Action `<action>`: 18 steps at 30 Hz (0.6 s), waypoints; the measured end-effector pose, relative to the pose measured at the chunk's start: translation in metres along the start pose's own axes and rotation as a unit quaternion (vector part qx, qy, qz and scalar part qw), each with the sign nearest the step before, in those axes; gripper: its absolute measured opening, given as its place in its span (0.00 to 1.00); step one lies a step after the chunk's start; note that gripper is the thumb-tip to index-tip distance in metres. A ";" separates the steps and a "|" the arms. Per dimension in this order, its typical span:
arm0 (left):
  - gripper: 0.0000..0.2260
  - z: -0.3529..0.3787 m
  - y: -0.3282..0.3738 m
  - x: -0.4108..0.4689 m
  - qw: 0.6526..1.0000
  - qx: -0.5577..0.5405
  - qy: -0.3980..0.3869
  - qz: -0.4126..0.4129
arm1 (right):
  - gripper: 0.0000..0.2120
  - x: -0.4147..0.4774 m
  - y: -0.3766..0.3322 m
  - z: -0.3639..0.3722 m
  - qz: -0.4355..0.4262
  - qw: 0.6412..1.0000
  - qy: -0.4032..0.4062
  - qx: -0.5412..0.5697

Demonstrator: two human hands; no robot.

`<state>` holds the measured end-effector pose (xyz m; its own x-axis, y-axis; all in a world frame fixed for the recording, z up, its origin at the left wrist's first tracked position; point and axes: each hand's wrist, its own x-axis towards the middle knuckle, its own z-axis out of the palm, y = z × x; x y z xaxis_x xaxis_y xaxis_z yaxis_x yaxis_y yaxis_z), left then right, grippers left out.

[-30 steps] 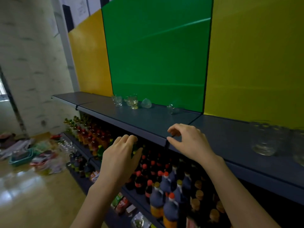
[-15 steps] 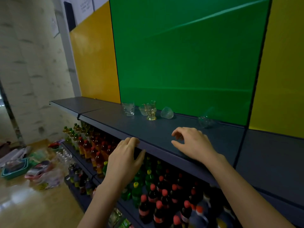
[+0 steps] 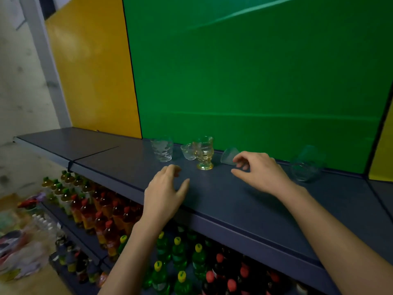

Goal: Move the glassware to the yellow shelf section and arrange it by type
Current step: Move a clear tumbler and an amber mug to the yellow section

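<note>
Along the back of the dark shelf (image 3: 244,211), against the green panel (image 3: 255,71), stands a row of glassware. From left to right: a clear patterned tumbler (image 3: 162,150) standing upright; a small clear bowl (image 3: 188,151); an amber-tinted footed cup (image 3: 204,153) just in front of and touching or nearly touching the bowl; a ribbed glass (image 3: 228,156) lying on its side with its mouth toward the left; and, well apart to the right, a wide clear bowl-like glass (image 3: 306,167), too blurred to tell whether it is one piece or two.

Both hands hover over the shelf in front of this row, and neither grips anything. The left hand (image 3: 165,192) sits near the shelf's front edge, fingers (image 3: 173,170) loosely curled and thumb spread, pointing toward the gap between tumbler and cup. The right hand (image 3: 259,171) is farther in, its fingers (image 3: 239,160) bent and spread apart, just beside the ribbed glass; whether the fingertips touch it I cannot tell.

A yellow panel (image 3: 93,71) backs the bare shelf section at far left; a sliver of another yellow panel (image 3: 382,158) shows at the right edge. Below the shelf, rows of bottles (image 3: 106,220) with red, green and yellow caps fill the lower racks.
</note>
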<state>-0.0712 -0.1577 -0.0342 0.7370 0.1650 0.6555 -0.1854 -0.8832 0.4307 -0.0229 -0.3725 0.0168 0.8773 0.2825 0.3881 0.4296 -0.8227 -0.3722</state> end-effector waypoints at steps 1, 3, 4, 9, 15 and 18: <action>0.13 0.002 -0.009 0.009 1.000 -0.007 0.006 0.003 | 0.15 0.009 -0.003 0.006 0.007 1.000 0.007 0.007; 0.12 0.007 -0.028 0.029 1.000 -0.021 0.012 0.014 | 0.18 0.029 -0.012 0.018 0.023 0.999 0.022 0.021; 0.12 0.009 -0.038 0.039 0.999 -0.026 0.015 0.020 | 0.20 0.039 -0.017 0.024 0.035 0.999 0.027 0.031; 0.13 0.017 -0.085 0.085 0.997 -0.039 0.030 0.053 | 0.37 0.090 -0.045 0.059 0.121 0.988 0.050 0.078; 0.18 0.017 -0.141 0.129 0.995 -0.050 0.037 0.074 | 0.45 0.135 -0.064 0.092 0.219 0.958 0.083 0.164; 0.24 0.018 -0.163 0.144 0.995 -0.066 0.029 0.076 | 0.43 0.144 -0.066 0.105 0.257 0.933 0.129 0.216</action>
<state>0.0767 0.0023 -0.0215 0.6565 0.0627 0.7518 -0.3774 -0.8356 0.3992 0.0975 -0.2258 0.0086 0.9342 -0.2689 0.2347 0.0621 -0.5250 -0.8488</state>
